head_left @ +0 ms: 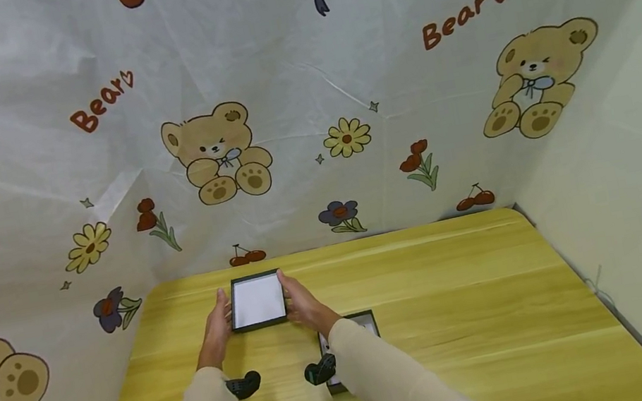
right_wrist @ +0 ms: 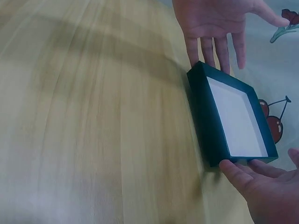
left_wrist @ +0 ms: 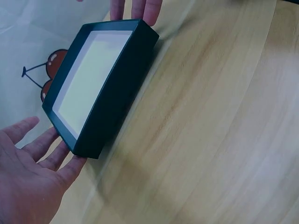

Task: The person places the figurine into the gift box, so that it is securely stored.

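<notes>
A shallow, dark green square box or lid with a white inside point(head_left: 257, 302) is between my two hands near the table's far edge, its hollow side facing me. My left hand point(head_left: 216, 332) touches its left side with extended fingers; the thumb stands apart from it in the left wrist view. At the right side, my right hand point(head_left: 305, 303) supports it with the fingers, some of which reach underneath in the right wrist view. A second dark-rimmed box point(head_left: 375, 323) lies on the table, mostly hidden by my right forearm; its contents are unclear.
The yellow wood-grain table point(head_left: 477, 316) extends to the right and toward me. Behind it and at the left hangs a white cloth point(head_left: 274, 80) printed with bears and flowers. A dark device point(head_left: 244, 385) sits at each wrist. A pale wall borders the right side.
</notes>
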{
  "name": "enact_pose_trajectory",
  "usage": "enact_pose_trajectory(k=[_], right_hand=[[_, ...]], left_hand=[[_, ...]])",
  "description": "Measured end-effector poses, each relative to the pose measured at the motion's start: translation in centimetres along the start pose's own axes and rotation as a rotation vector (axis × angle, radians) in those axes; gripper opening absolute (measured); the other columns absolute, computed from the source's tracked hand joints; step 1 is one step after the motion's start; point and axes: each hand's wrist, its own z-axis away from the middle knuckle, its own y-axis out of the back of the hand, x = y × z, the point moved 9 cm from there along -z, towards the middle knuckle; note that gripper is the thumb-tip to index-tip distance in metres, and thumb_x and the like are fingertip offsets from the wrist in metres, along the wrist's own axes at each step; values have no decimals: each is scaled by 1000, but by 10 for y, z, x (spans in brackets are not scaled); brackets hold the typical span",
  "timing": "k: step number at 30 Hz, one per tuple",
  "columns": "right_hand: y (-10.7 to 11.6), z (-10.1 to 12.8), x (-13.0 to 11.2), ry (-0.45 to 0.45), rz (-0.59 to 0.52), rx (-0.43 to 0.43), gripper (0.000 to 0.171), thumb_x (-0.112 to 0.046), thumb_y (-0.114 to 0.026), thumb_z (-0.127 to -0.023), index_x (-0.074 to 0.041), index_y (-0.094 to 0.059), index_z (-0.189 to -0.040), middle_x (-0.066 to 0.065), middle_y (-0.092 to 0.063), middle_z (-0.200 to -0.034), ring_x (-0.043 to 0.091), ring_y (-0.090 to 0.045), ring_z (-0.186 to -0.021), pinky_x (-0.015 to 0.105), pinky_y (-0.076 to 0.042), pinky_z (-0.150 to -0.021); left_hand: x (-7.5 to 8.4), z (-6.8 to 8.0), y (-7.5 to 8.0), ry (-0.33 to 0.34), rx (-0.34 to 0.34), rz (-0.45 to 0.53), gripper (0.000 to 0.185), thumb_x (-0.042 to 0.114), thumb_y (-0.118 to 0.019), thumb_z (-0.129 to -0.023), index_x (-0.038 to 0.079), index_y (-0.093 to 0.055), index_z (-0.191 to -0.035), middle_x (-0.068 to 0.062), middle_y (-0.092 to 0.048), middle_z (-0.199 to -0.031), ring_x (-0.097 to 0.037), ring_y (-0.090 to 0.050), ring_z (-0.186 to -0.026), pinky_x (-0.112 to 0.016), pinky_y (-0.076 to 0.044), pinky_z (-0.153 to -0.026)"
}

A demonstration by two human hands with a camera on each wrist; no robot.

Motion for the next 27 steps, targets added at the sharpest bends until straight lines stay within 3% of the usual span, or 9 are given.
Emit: enact_pose_trajectory(k=[10,19,27], right_hand=[[19,7,-16,51,35,9,78,-58,-36,-98,-6,-19,-153,33,-25,-149,57,-25,-132,64,-24,-108],[43,16,-26,84,33,23,77,-57,-36,-99,-6,-17,-153,33,-22,-149,58,-22,-133,66,-22,-108],[65,28,-38,121,49,51,74,-54,-35,-100,-6,-17,-153,30,-25,-149,55,-25,-134,65,-26,-107]], left_hand=[[16,6,-19,-63,-32,26,82,59,-20,-100,-2,-3,-153,-33,-11,-154,-49,-13,-141,-59,-14,-114],[28,6,-41,-125,-37,27,83,59,-23,-100,-3,-6,-153,-30,-16,-154,-45,-16,-140,-56,-18,-114],[52,23,-66,-185,-83,51,75,50,-22,-103,-3,-5,-153,-30,-15,-154,-45,-16,-140,-57,-16,-114]])
